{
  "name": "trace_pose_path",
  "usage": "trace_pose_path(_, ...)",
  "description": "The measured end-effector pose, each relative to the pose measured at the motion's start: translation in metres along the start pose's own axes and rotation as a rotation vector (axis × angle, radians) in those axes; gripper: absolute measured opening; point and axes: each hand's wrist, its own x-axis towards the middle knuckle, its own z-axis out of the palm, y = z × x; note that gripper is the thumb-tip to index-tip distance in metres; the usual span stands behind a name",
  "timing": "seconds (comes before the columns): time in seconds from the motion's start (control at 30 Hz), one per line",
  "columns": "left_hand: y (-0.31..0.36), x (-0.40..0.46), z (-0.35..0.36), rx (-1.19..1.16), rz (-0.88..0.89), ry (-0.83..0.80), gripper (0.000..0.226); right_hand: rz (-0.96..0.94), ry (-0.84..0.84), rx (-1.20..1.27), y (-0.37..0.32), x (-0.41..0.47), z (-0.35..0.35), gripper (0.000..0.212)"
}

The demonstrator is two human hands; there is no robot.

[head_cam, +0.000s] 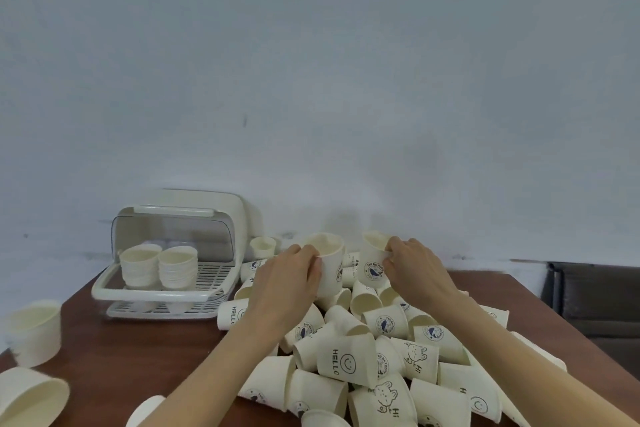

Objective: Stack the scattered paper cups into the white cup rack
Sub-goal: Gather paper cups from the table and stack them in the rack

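Pick-up step — my left hand (291, 274) and right hand (412, 263) each have fingers clamped on a cup, apparently upright. Next: nest them, carry to the rack (166, 295).

Blurred cups (33, 333) at left edge, lowest cut off; rack (166, 291) rear stacks hazy behind lid (173, 236); bottom cups cropped.
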Motion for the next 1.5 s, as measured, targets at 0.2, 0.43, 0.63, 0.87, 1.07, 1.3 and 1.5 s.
trace_pose_path(0.2,-0.024,-0.009,-0.013,0.000,-0.021,0.038,0.026,-0.036,-0.011,0.057,-0.027,0.001,0.006,0.009)
trace_pose_path(0.43,-0.051,-0.022,-0.028,-0.007,-0.050,0.074,0.021,-0.090,-0.052,0.076,-0.063,0.005,0.014,0.013)
trace_pose_path(0.63,-0.078,-0.031,-0.042,-0.005,-0.078,0.086,0.020,-0.130,-0.038,0.106,-0.093,0.010,0.020,0.010)
trace_pose_path(0.87,-0.106,-0.038,-0.058,0.033,-0.125,0.078,0.020,-0.189,-0.029,0.176,-0.127,0.019,0.030,0.013)
trace_pose_path(1.07,-0.132,-0.050,-0.068,0.044,-0.164,0.061,0.022,-0.230,-0.022,0.192,-0.158,0.026,0.039,0.013)
trace_pose_path(1.3,-0.165,-0.060,-0.080,0.048,-0.238,0.068,0.021,-0.251,0.012,0.251,-0.202,0.045,0.055,0.011)
trace_pose_path(1.5,-0.190,-0.065,-0.087,0.060,-0.310,0.073,0.022,-0.234,0.011,0.294,-0.251,0.081,0.061,0.014)
